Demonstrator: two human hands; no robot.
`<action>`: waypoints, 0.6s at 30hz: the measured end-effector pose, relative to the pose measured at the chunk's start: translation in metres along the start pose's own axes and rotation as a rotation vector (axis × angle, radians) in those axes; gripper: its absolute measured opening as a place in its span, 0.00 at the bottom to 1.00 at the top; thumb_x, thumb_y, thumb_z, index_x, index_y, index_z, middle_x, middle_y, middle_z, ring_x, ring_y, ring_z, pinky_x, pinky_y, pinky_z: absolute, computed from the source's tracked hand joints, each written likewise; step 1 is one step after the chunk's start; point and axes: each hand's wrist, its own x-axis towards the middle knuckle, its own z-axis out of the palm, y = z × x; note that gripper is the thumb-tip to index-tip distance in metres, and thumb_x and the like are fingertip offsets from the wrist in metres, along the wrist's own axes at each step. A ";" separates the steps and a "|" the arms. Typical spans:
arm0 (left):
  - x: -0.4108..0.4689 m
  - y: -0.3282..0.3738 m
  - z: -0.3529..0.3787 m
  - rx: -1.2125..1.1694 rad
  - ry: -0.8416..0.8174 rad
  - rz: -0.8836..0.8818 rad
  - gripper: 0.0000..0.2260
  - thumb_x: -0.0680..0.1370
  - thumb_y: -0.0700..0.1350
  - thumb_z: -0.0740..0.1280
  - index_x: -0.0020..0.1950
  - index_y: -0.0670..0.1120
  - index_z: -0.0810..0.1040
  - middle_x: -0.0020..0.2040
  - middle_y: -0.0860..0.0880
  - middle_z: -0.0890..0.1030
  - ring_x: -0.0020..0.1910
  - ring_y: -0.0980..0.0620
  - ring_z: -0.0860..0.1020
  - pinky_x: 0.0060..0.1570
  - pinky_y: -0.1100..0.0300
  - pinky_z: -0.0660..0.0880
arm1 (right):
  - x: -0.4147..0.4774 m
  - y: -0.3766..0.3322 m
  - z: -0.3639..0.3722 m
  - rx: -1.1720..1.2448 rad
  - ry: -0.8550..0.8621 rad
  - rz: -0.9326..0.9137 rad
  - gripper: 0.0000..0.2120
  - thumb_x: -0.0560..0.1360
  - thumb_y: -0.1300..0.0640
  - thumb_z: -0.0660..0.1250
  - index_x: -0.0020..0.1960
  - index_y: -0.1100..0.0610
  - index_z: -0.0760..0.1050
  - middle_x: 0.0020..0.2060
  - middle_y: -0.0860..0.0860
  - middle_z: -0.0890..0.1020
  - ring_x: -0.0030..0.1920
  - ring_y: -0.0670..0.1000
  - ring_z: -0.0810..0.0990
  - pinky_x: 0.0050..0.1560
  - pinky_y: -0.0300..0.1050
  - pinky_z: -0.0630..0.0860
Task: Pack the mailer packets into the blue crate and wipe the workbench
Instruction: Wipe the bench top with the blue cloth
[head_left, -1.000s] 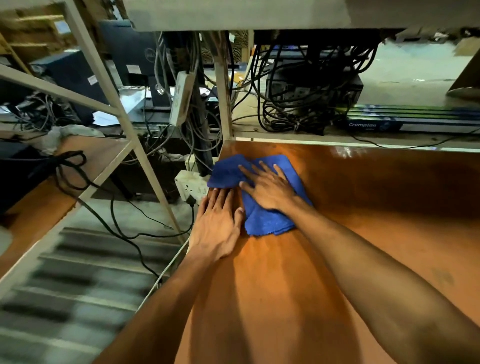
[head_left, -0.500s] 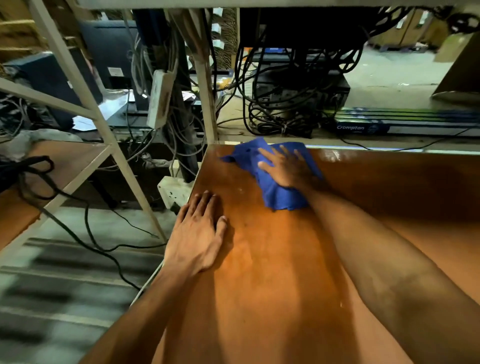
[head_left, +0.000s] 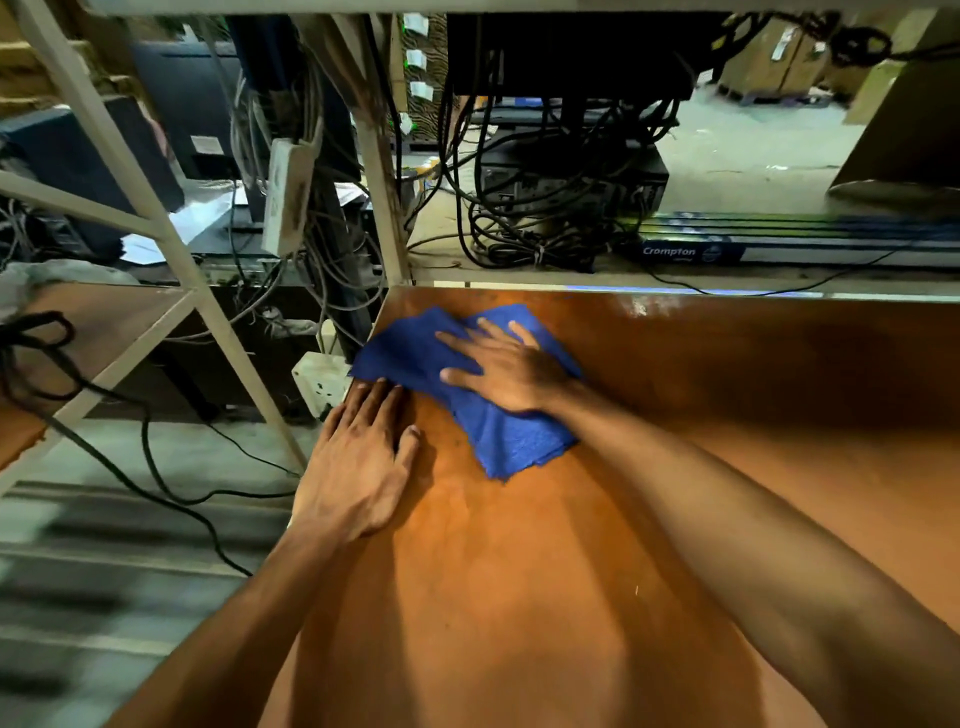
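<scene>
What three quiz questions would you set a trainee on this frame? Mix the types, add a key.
1. True or false: the right hand lies flat on the blue cloth.
2. The left hand is: A) holding a cable, B) flat on the workbench, C) raised in the air.
3. Fill in: the cloth lies near the workbench's far ___ corner.
Key: 1 true; 2 B; 3 left.

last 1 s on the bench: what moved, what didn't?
The right hand slid the blue cloth away to the workbench's far edge, then drew it back toward the left hand, whose fingertips now reach the cloth's edge. Same throughout: right hand pressing flat on the cloth, left hand flat on the workbench by its left edge. Nothing picked up or let go.
</scene>
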 end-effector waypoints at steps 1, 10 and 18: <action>0.000 -0.001 0.000 -0.005 -0.002 0.005 0.31 0.79 0.63 0.43 0.80 0.52 0.56 0.80 0.52 0.55 0.79 0.54 0.49 0.77 0.52 0.50 | 0.000 0.020 -0.002 -0.019 0.028 0.039 0.34 0.76 0.29 0.48 0.78 0.41 0.51 0.78 0.44 0.56 0.79 0.53 0.51 0.75 0.64 0.45; -0.003 0.007 -0.012 -0.020 0.026 0.001 0.27 0.81 0.59 0.50 0.78 0.50 0.61 0.78 0.50 0.61 0.78 0.52 0.54 0.76 0.52 0.52 | -0.061 0.069 -0.018 0.004 -0.031 0.486 0.36 0.76 0.29 0.43 0.79 0.42 0.43 0.80 0.47 0.46 0.79 0.54 0.43 0.75 0.64 0.41; -0.081 0.001 -0.044 0.011 -0.101 -0.054 0.33 0.78 0.63 0.44 0.78 0.48 0.60 0.79 0.47 0.59 0.78 0.48 0.55 0.75 0.48 0.55 | -0.162 -0.036 -0.012 -0.056 -0.047 0.054 0.47 0.64 0.20 0.31 0.79 0.39 0.44 0.79 0.46 0.51 0.79 0.51 0.45 0.76 0.59 0.42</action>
